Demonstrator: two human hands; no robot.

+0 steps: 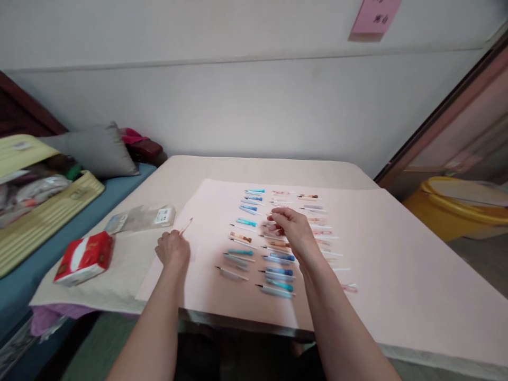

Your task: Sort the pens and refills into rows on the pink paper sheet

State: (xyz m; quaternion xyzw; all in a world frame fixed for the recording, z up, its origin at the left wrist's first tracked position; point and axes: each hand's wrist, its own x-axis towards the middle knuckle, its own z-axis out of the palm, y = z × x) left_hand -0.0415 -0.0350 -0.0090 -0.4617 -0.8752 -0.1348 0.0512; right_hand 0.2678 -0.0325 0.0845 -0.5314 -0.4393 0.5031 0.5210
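Observation:
My left hand (173,250) is closed round a thin stick-like refill (186,226) that points up and to the right, near the left edge of a pink paper sheet (397,254). My right hand (289,227) hovers over the middle of the sheet with its fingers pinched together above rows of small pens and refills (254,233); what it holds, if anything, is blurred. The pens lie in three columns, blue ones on the left and pinkish ones on the right.
A red tissue pack (84,258) and a clear plastic packet (141,218) lie left of the sheet on the table (246,166). Further left are a yellow open box (43,201) and a grey cushion (95,151). A yellow bin (456,206) stands at the right.

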